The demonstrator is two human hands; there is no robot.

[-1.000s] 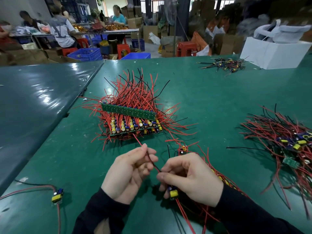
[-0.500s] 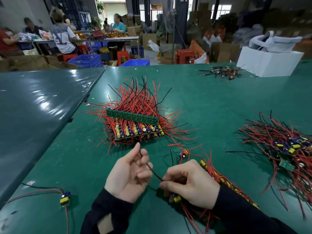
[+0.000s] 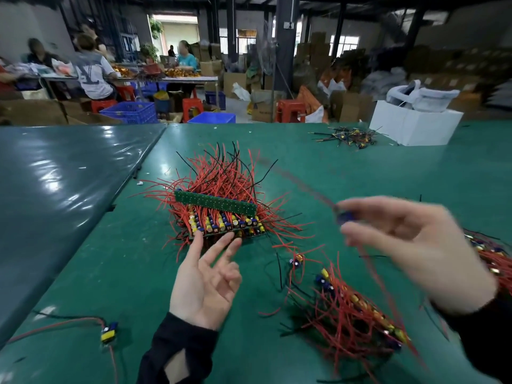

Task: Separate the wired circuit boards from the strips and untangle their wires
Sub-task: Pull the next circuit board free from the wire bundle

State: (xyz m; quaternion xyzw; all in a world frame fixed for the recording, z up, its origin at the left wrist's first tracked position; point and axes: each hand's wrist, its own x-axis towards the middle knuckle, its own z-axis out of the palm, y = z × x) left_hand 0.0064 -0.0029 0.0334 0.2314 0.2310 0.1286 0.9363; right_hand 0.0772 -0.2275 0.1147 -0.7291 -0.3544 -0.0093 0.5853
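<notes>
I see the right hand (image 3: pixel 412 245) raised at the right of the frame, heavily blurred. Its thumb and forefinger pinch a small blue circuit board (image 3: pixel 345 216), with a dark wire (image 3: pixel 302 187) trailing up and left from it and red wires hanging below the hand. I cannot make out finer detail of the grip through the blur.

The left hand (image 3: pixel 205 284) sits at lower centre, palm up, fingers (image 3: pixel 221 246) apart and loosely extended, holding nothing. Its fingertips lie just beside the near edge of the stacked strips (image 3: pixel 221 217) at the middle of the frame. That stack carries rows of yellow and blue components, a green strip (image 3: pixel 216 204) lying across its top, and red and black wires bristling outward all round.

A second strip with tangled red wires (image 3: pixel 357 311) lies on the green bench (image 3: pixel 346 173) at lower right, under the right forearm. A further pile of wired boards (image 3: pixel 496 256) shows at the right edge, partly hidden by the right hand.

One separated board with its wires (image 3: pixel 108 332) lies alone at lower left. A small heap of wired parts (image 3: pixel 352 136) rests at upper right, near a white box (image 3: pixel 412 124). People sit at another table (image 3: pixel 177 78) in the upper left background.
</notes>
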